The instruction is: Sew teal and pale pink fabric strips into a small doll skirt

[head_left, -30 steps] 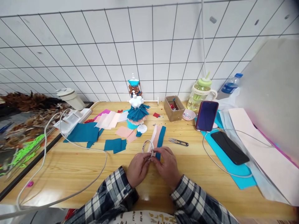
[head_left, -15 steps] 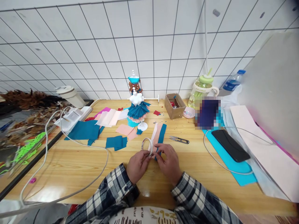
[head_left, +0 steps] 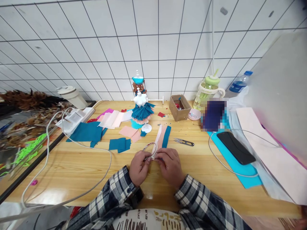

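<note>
A thin ring (head_left: 156,148), mostly white with some darker marks on its far left part, is held upright over the table. My left hand (head_left: 139,166) pinches its lower left side between thumb and fingers. At its lower right, my right hand (head_left: 170,166) is closed in a pinch on a small whitish strip (head_left: 153,157) beside the ring; the fingertips hide most of it. Just beyond the hands lie a teal fabric strip (head_left: 166,137), a peach strip (head_left: 162,136) and a white strip (head_left: 157,135), side by side. Thread snips (head_left: 184,142) lie to their right.
Small dress forms, one in a teal ruffled skirt (head_left: 143,112), stand at the back. A cardboard box (head_left: 179,113), pink dish (head_left: 194,115) and green-lidded bottle (head_left: 206,91) are back right. A phone (head_left: 236,147) lies right. Teal fabric (head_left: 85,134) and a white cable (head_left: 110,159) are left.
Both hands have shifted slightly left with the ring, which is tilted lower. My right hand has moved off the lower end of the teal strip. The view has moved a little.
</note>
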